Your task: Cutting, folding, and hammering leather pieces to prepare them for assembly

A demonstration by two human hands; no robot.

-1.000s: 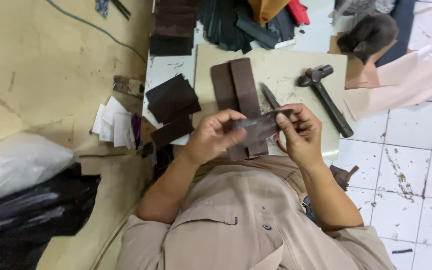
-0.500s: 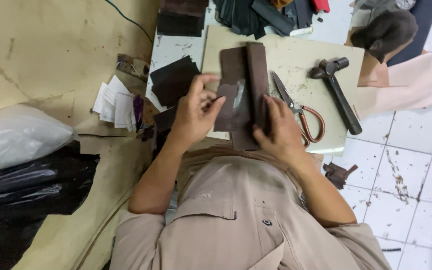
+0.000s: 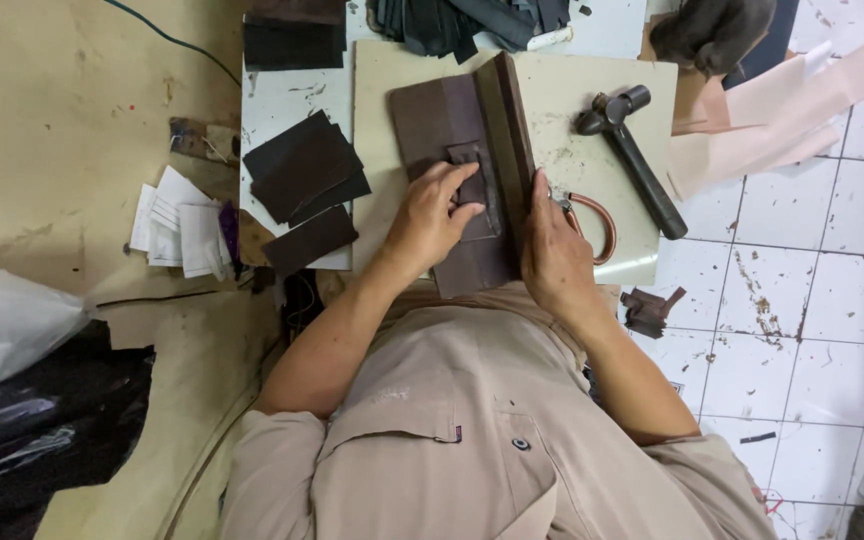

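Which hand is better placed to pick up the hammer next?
Right, probably. The right hand rests at the brown leather piece's right edge, on the hammer's side. The left hand is pressing a small patch onto the leather and would have to cross over.

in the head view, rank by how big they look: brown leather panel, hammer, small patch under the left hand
1. Brown leather panel, largest
2. Hammer
3. Small patch, smallest, partly covered by the left hand
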